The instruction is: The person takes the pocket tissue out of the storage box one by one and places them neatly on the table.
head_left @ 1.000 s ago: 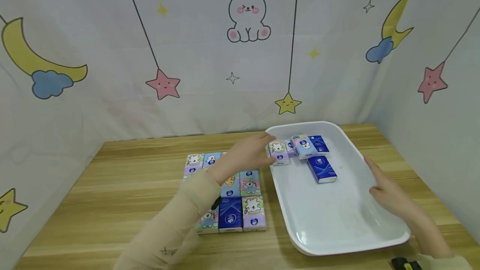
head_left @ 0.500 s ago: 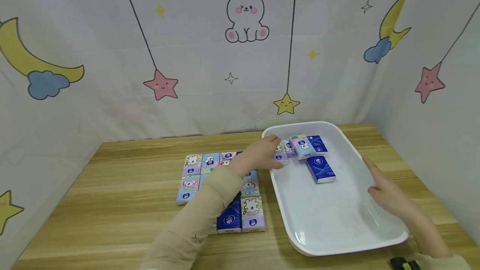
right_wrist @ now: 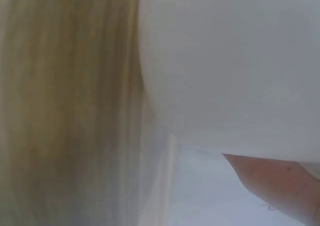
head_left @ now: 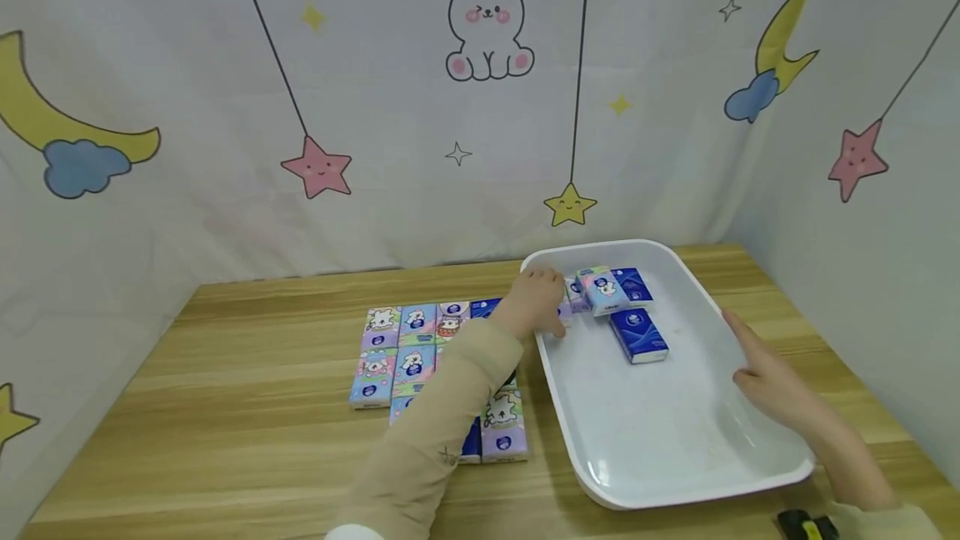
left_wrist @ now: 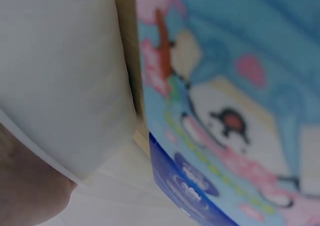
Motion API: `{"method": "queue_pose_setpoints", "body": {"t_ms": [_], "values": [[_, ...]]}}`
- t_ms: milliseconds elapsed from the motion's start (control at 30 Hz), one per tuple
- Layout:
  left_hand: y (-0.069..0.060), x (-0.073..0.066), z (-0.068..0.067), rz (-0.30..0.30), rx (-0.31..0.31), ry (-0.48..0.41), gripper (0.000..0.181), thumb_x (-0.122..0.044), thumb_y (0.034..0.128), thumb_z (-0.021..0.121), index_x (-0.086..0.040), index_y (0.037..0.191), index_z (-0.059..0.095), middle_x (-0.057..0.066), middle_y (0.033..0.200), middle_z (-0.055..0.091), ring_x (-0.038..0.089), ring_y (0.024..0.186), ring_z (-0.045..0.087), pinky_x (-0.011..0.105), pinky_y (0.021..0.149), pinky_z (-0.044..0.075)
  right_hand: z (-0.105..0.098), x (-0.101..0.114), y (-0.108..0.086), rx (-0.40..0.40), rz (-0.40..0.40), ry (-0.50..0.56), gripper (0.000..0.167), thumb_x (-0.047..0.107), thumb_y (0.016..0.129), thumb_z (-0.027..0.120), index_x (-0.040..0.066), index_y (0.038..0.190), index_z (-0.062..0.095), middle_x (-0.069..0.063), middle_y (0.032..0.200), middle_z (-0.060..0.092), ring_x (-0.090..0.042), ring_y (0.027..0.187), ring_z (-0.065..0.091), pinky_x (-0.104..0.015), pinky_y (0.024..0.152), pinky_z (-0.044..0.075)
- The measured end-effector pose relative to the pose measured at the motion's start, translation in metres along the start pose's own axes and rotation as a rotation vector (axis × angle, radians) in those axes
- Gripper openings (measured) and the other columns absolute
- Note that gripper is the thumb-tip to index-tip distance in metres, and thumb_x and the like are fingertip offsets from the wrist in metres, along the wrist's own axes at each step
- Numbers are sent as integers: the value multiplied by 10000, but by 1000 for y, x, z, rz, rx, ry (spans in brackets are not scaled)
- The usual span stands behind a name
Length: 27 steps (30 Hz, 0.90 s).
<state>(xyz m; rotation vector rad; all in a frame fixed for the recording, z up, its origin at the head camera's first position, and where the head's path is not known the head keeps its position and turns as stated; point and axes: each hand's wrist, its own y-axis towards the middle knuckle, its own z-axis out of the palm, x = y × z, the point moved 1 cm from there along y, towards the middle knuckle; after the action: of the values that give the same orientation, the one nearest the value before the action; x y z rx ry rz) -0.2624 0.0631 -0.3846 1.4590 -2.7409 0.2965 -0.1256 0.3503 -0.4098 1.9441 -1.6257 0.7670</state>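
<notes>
A white tray (head_left: 637,440) stands on the table, holding several pocket tissue packs near its far end. My left hand (head_left: 534,300) reaches over its left rim, thumb and fingers bent around a purple-and-white tissue pack (head_left: 564,312) that they mostly cover. Beside that pack lie a light blue cartoon pack (head_left: 604,290) and a dark blue pack (head_left: 639,336). On the right, my right hand (head_left: 780,390) holds the tray's right rim, the thumb inside and the other fingers largely hidden. Part of that hand (right_wrist: 280,183) shows at the tray edge in the right wrist view.
Left of the tray, several tissue packs (head_left: 415,363) lie in close rows on the wooden table (head_left: 225,407), partly under my left sleeve. One cartoon pack (left_wrist: 225,100) fills much of the left wrist view. A patterned white curtain (head_left: 390,215) hangs behind the table.
My left hand has moved slightly right and down onto the tissue pack at the tray's left side, its fingers now more bent. My right hand stays on the rim.
</notes>
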Motion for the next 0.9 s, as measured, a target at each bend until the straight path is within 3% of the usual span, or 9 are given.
{"method": "queue_pose_setpoints", "body": {"t_ms": [200,433,667,900], "values": [[4,-3,2,-37,26,75,842,-526,814,663,-63,1458,381,60,1462,460,203,1373,402,357,1173,287,1,1,-1,-6,-2,-5,809,-145,839,382,-24,1518,-41,-406,1509,49,-638,1316,179,-717,1061,165],[2,-5,1,-41,8,129,758,-514,851,635,-80,1434,422,45,1433,489,191,1348,435,344,1144,326,0,1,0,-3,3,-1,795,-149,842,374,-45,1511,-43,-409,1507,28,-640,1321,155,-722,1065,157],[-2,-3,1,-39,-11,112,706,-514,841,643,-87,1380,485,40,1334,544,189,1290,471,346,1123,342,1,2,2,-4,-7,-5,798,-147,834,381,-52,1510,-32,-407,1508,34,-638,1321,161,-716,1066,157],[-1,-2,4,-4,-39,28,676,-535,824,646,-86,1320,546,49,1297,568,208,1258,496,359,1107,366,1,2,-1,-9,-19,5,801,-155,823,383,-62,1507,-23,-411,1506,26,-636,1331,133,-694,1095,72]]}}
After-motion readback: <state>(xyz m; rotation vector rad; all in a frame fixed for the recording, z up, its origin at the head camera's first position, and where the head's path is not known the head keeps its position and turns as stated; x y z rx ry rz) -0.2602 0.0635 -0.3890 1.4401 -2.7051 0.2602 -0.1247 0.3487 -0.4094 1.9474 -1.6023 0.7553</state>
